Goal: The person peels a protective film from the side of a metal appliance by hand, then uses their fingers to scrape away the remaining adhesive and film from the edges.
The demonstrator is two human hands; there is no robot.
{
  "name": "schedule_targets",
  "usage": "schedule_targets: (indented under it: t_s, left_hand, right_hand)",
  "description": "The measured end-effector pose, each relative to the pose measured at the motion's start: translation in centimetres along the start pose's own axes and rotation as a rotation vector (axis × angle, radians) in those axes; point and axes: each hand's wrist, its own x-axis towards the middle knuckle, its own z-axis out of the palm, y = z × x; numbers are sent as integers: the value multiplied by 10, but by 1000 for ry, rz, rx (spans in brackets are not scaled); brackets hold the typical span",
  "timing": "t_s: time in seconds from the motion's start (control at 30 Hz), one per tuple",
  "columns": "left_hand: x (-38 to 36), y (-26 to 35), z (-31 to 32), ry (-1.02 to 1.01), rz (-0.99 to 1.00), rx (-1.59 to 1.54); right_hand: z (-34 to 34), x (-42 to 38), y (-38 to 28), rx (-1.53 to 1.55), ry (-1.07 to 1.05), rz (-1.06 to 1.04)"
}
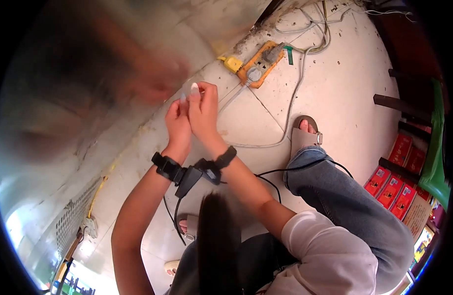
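My left hand (177, 127) and my right hand (203, 109) are pressed side by side, fingers curled and thumbs up, close to a shiny metal panel (133, 64). Whatever their fingertips may hold is hidden. Each wrist wears a black strap with a device on it. Just beyond my right hand, an orange power strip (260, 65) lies on the floor. In it sit a round grey plug (254, 73) and a darker grey plug (273, 53). A yellow plug (232, 64) is at its left side. Neither hand touches the strip.
A grey cable (301, 78) loops across the pale tiled floor (344, 78). Black cords run from the wrist devices past my legs. At the right stand dark wooden furniture legs (401, 107), red boxes (390, 191) and a green plastic sheet (435, 157). A perforated metal panel (74, 216) is at the lower left.
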Motion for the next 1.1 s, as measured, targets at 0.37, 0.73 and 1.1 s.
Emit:
schedule_targets:
  t_s: [0.37, 0.73, 1.1]
  left_hand:
    - [-16, -5, -37, -8, -142, -52]
    - [-9, 0, -30, -69, -80, -113]
    - [-4, 26, 0, -158, -26, -41]
  right_hand:
    - [56, -1, 20, 175, 130, 185]
    - [45, -6, 3, 137, 184, 273]
    - [20, -17, 21, 70, 213, 276]
